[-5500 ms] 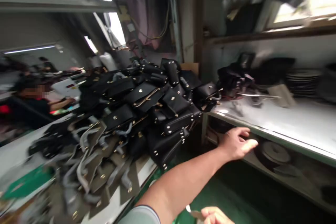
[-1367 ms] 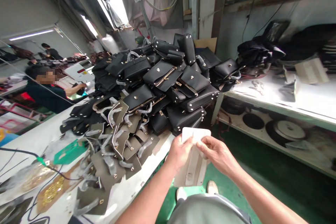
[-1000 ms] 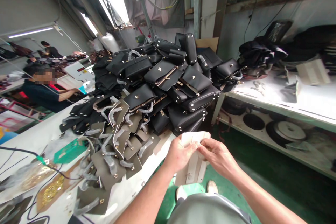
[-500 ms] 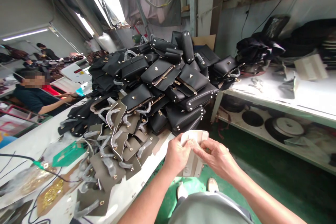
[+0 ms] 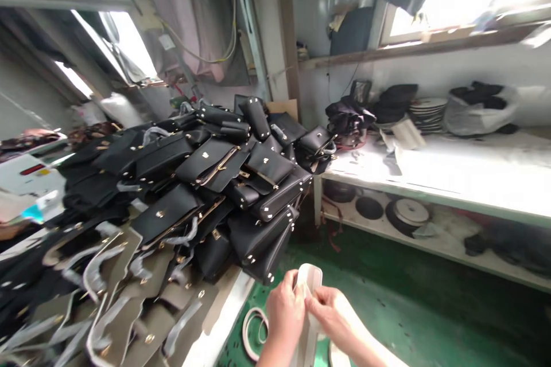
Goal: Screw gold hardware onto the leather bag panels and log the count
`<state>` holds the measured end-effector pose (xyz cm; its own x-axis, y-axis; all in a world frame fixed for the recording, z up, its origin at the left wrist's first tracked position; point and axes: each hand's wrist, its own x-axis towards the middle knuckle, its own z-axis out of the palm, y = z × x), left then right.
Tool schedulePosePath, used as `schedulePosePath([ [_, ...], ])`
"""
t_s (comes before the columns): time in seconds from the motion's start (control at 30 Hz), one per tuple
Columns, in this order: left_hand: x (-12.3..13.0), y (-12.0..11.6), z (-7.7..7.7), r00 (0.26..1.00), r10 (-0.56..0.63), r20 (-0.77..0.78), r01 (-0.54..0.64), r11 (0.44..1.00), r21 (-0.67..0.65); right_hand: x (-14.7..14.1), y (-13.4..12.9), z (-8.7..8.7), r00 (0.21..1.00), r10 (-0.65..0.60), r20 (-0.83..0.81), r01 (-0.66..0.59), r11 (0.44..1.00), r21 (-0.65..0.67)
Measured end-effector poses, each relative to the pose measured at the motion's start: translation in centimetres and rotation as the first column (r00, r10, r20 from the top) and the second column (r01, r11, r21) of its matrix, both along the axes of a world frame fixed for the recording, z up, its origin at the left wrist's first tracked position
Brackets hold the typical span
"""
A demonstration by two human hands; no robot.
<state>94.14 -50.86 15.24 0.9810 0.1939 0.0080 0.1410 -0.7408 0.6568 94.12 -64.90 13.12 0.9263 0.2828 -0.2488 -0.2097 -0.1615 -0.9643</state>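
A pale, flat beige piece with a rounded end [image 5: 310,276] is held upright in front of my body, low in the view. My left hand [image 5: 286,311] grips its left side with the fingers wrapped around the edge. On the other side, my right hand [image 5: 330,312] pinches it near the middle, thumb and fingers close to those of my left hand. The fingertips partly cover the piece, and its lower part runs down between my wrists. Left of my hands lies a heap of black handbags [image 5: 267,163] with gold hardware.
Grey-brown bag parts with plastic-wrapped handles [image 5: 150,321] cover the near part of the left table [image 5: 224,318]. A white workbench [image 5: 465,169] with a lower shelf stands right, carrying bundles and a stack of discs [image 5: 427,114]. A pale coiled strip [image 5: 252,332] lies on the green floor [image 5: 379,298].
The view has swung right, bringing more of the workbench and a window into sight. The beige piece now appears narrower, turned more edge-on. Both hands still hold it.
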Motion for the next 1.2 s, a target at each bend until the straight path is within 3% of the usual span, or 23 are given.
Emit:
schedulePosePath([
  [0.07,0.9,-1.4,-0.9,0.998,-0.061,0.001,0.061,0.998,0.009,0.2,-1.6,-0.8,0.999,-0.025,-0.041,0.025,1.0,0.001],
  [0.13,1.8,-2.9,-0.4,0.991,-0.13,0.015,0.131,0.991,-0.028,0.3,-3.7,-0.1,0.998,-0.058,0.005,0.058,0.997,-0.05],
  [0.23,3.4,-5.1,1.9,0.98,-0.195,0.027,0.197,0.966,-0.169,1.0,-7.7,2.4,0.943,-0.097,0.317,0.181,0.952,-0.247],
  [0.3,4.6,-6.7,3.4,0.975,-0.223,0.017,0.221,0.949,-0.226,1.8,-10.2,3.9,0.867,-0.057,0.496,0.284,0.873,-0.396],
  [0.37,5.5,-8.2,4.5,0.973,-0.231,0.007,0.221,0.922,-0.317,2.6,-12.2,4.8,0.835,-0.025,0.55,0.335,0.817,-0.47],
  [0.4,5.9,-9.0,4.9,0.975,-0.224,0.003,0.21,0.907,-0.364,2.9,-12.8,5.1,0.844,-0.033,0.535,0.331,0.816,-0.473],
  [0.47,6.4,-10.2,5.1,0.979,-0.203,-0.003,0.181,0.88,-0.439,3.3,-13.6,5.3,0.903,-0.081,0.422,0.256,0.889,-0.379],
  [0.53,6.6,-11.1,5.0,0.98,-0.201,-0.01,0.171,0.86,-0.481,3.6,-14.0,5.4,0.966,-0.125,0.226,0.16,0.977,-0.14],
  [0.6,6.8,-11.7,4.9,0.977,-0.212,-0.015,0.172,0.83,-0.53,4.0,-14.3,5.3,0.991,-0.111,0.073,0.102,0.987,0.126],
  [0.67,7.0,-12.2,4.9,0.976,-0.218,-0.021,0.168,0.807,-0.566,4.3,-14.7,5.2,0.996,-0.087,0.036,0.076,0.965,0.252],
  [0.87,7.7,-13.4,5.8,0.976,-0.217,-0.008,0.175,0.81,-0.56,5.2,-15.1,5.5,0.974,-0.195,0.111,0.187,0.979,0.084],
  [1.03,8.1,-14.1,6.6,0.976,-0.218,0.015,0.195,0.834,-0.516,5.4,-15.0,6.2,0.959,-0.259,0.116,0.24,0.958,0.157],
  [1.2,8.0,-15.1,6.8,0.972,-0.235,-0.022,0.197,0.86,-0.47,5.5,-15.4,6.0,0.977,-0.21,0.038,0.197,0.956,0.219],
])
